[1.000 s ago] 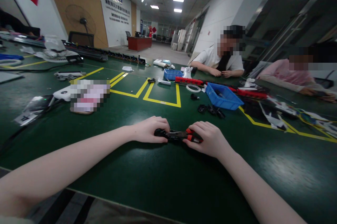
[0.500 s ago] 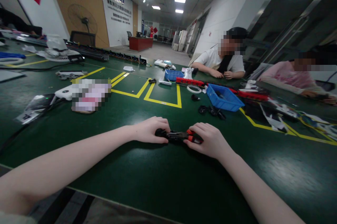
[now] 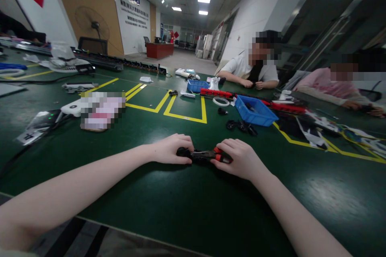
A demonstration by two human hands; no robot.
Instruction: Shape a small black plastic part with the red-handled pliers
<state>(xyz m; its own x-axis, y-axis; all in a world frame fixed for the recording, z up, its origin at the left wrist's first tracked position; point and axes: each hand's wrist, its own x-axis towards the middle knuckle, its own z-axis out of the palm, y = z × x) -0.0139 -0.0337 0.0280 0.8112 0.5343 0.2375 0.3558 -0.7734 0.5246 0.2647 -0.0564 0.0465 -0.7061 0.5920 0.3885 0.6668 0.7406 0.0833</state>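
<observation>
My right hand (image 3: 237, 156) is closed around the red-and-black handles of a pair of pliers (image 3: 206, 155), whose dark jaws point left. My left hand (image 3: 175, 149) pinches a small black part (image 3: 183, 152) between thumb and fingers. The jaws of the pliers reach up to this black part; whether they grip it I cannot tell. Both hands are low over the green table (image 3: 181, 196), near its front edge. Beyond my right hand lie several black pieces (image 3: 241, 126) on the tabletop.
A blue bin (image 3: 255, 110) stands right of centre, a smaller blue bin (image 3: 197, 85) behind it. Red strips (image 3: 217, 93) and a white ring (image 3: 221, 102) lie nearby. On the left are a phone (image 3: 102, 112) and a white device (image 3: 75, 106). Two people sit across at the right.
The view has shifted very slightly. Both hands keep nearly the same place and the same hold on the pliers and the black part.
</observation>
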